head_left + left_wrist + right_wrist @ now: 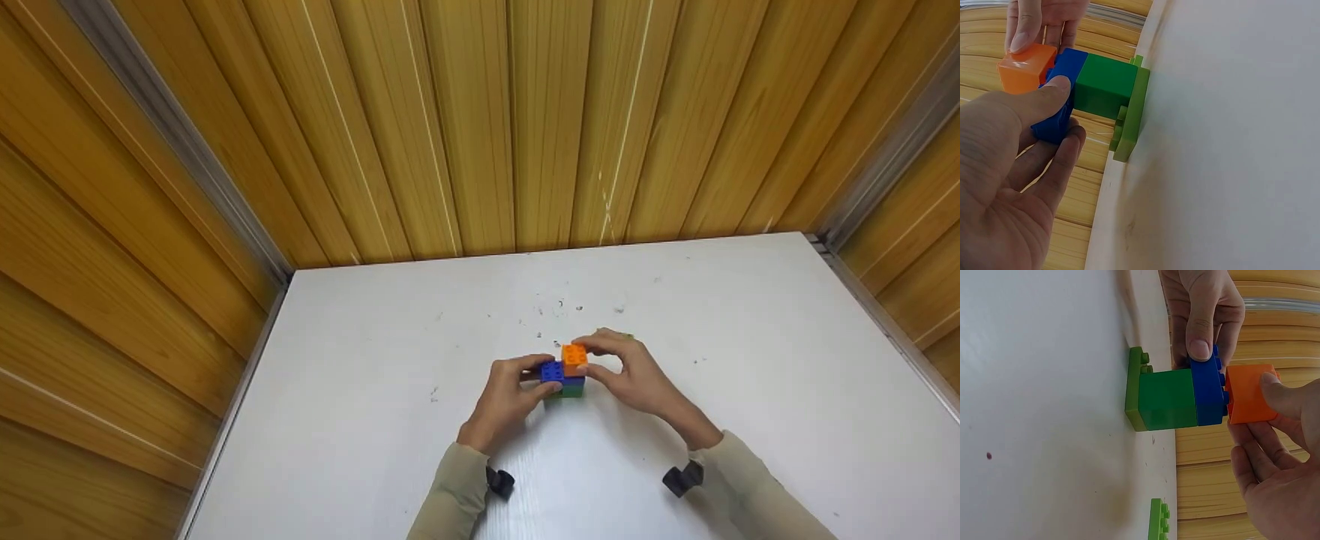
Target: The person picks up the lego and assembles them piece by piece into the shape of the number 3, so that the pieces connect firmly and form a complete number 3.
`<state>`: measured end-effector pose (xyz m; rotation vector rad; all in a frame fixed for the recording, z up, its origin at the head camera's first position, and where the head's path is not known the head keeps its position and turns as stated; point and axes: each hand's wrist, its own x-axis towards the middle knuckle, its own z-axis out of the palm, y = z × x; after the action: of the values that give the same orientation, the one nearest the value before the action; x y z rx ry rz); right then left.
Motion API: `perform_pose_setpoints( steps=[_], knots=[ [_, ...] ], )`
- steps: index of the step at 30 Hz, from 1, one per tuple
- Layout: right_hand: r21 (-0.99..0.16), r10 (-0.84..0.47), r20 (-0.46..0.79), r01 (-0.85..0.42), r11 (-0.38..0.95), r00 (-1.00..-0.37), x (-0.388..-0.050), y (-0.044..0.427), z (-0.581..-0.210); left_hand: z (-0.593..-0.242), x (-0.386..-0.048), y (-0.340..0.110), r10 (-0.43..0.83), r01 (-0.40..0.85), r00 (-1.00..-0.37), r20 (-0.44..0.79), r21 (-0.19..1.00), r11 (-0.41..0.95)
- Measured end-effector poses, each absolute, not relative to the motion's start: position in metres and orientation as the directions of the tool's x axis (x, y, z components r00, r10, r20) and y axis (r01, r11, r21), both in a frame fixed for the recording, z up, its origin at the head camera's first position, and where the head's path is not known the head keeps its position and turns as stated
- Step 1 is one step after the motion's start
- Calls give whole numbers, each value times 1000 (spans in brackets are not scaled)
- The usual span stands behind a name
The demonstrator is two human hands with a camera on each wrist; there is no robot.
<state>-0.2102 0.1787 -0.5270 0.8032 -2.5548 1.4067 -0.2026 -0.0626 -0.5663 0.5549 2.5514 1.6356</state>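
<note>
On the white table stands a stack: a flat light green brick at the bottom, a green block on it, then a long blue brick. My left hand pinches the blue brick's left end between thumb and fingers. An orange block sits over the blue brick's right end, pinched by my right hand. In the right wrist view the orange block is slightly tilted against the blue studs; whether it is fully seated I cannot tell.
Another light green brick lies on the table beyond my right hand, mostly hidden by it in the head view. Wood-patterned walls border the white table at the back and sides.
</note>
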Motion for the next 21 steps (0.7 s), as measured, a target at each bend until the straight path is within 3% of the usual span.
perform_pose_setpoints(
  steps=[21],
  knots=[
    [-726, -382, 335, -495, 477, -861, -206, 177, -529, -566, -202, -63, 333, 273, -932, 146, 885, 377]
  ],
)
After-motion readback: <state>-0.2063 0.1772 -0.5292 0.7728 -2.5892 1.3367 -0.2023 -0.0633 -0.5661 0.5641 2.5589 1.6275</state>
